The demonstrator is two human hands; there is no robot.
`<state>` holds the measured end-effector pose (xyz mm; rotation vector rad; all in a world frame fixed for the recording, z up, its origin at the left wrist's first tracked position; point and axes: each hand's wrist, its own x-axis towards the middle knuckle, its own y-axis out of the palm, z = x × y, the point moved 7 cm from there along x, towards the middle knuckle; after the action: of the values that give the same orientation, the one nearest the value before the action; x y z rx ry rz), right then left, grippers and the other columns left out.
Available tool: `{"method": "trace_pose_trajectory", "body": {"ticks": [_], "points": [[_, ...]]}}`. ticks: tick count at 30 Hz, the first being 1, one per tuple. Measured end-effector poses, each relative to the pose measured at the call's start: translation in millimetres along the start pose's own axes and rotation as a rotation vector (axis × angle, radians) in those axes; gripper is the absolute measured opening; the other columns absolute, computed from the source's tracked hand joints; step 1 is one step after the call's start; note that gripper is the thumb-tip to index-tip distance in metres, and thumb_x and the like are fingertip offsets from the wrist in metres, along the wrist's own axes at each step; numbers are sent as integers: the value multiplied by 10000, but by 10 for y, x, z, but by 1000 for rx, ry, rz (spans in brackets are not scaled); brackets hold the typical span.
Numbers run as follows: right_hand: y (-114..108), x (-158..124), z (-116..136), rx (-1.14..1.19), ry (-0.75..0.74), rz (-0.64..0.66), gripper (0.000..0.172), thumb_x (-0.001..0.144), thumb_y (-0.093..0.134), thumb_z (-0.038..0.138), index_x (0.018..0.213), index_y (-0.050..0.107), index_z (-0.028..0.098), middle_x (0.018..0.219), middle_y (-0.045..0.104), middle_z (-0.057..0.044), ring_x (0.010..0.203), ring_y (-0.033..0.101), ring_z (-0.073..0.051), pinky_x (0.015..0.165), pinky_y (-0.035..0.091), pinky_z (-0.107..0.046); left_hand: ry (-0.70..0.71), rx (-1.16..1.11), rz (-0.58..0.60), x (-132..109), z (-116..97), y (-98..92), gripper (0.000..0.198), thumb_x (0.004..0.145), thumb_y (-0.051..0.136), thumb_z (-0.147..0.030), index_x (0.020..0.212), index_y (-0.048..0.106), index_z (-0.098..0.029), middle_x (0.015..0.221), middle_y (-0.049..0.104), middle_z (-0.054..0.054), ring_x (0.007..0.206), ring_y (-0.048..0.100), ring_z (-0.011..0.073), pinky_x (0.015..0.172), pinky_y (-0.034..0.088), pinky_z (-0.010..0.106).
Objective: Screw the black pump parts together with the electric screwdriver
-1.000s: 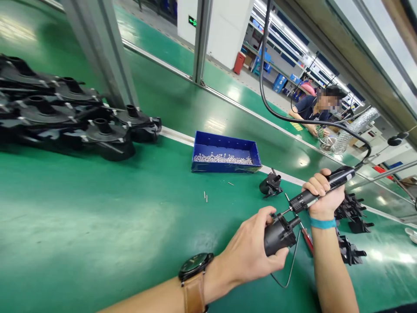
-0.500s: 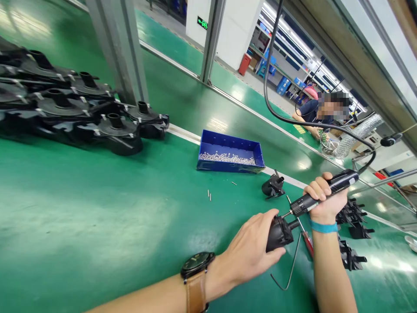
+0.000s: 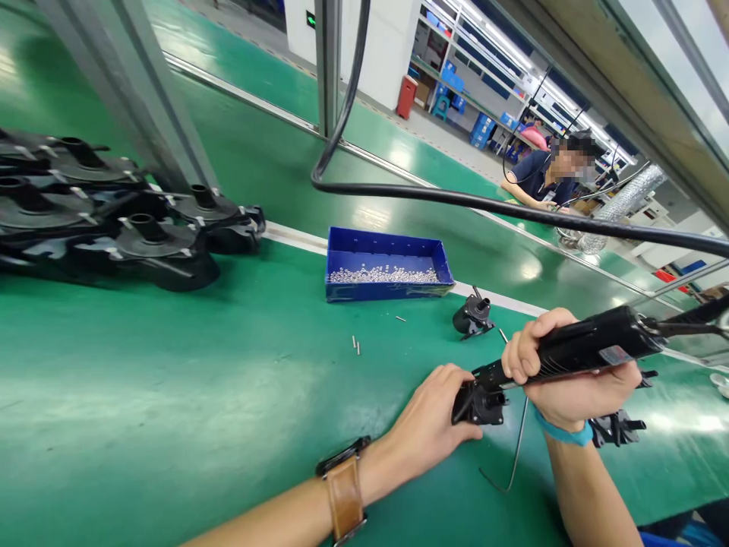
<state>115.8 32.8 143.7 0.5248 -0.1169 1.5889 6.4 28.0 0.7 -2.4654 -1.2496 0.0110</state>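
On the green surface [image 3: 239, 425], the left grip [image 3: 424, 416] closes around a black housing [image 3: 487, 406]; the right grip [image 3: 575, 396] wraps a driver [image 3: 595, 343] meeting it. Beyond both sit a blue bin [image 3: 387, 292] and second housing [image 3: 472, 316]; between wrists, a bent rod [image 3: 520, 441].

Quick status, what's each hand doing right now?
Left hand: closed around a small black housing.
Right hand: closed around the black power screwdriver.
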Motion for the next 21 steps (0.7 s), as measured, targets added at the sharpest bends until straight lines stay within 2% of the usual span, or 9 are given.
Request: {"method": "trace_pose_trajectory", "body": {"ticks": [3,5,9,11,14,17,21], "points": [[18,-14,3,9,-15,16,610,811,478,698,946,765,177,556,626,-48,454,577,-211,475,471,-339,-34,-10,-33,-10,-11,-7,717,539,1006,-321,1119,601,-205,1116,653,72,1050,621,303,923,514,460],[34,-17,-9,5,-32,19,615,831,458,691,962,770,178,565,630,-49,460,575,-211,474,477,-345,-49,-29,-54,-17,-45,-13,725,536,998,-355,1125,605,-197,1107,641,75,1034,611,299,918,502,457],[33,-18,-49,8,-56,-27,656,883,381,721,966,771,200,539,603,-26,428,535,-185,449,465,-321,-186,-78,-58,-39,-64,-30,477,709,849,-380,1079,612,-193,1081,646,77,1020,605,282,905,475,432],[31,-18,-66,5,-60,-54,695,896,354,767,963,768,213,524,590,-15,408,519,-175,435,456,-308,-285,-74,-43,-42,-46,-39,390,738,788,-393,1020,602,-199,1032,654,65,959,607,266,853,466,408],[35,-20,-75,-15,-65,-94,737,906,320,817,949,760,227,511,580,-8,388,507,-170,414,445,-295,-380,-35,2,4,-48,-58,378,706,771,-437,943,578,-214,962,662,45,859,597,242,739,438,360],[51,-25,-64,-9,-81,-116,725,914,318,795,927,758,220,504,581,-11,384,509,-171,411,445,-294,-446,39,81,102,-73,-92,373,674,763,-452,884,558,-221,892,672,32,777,583,224,636,378,326],[57,-28,-72,25,-63,-146,684,886,354,771,877,741,207,491,582,-14,389,510,-173,412,448,-293,-516,63,204,208,-68,-114,384,595,794,-451,783,546,-225,749,635,-2,690,543,197,575,319,303]]}}
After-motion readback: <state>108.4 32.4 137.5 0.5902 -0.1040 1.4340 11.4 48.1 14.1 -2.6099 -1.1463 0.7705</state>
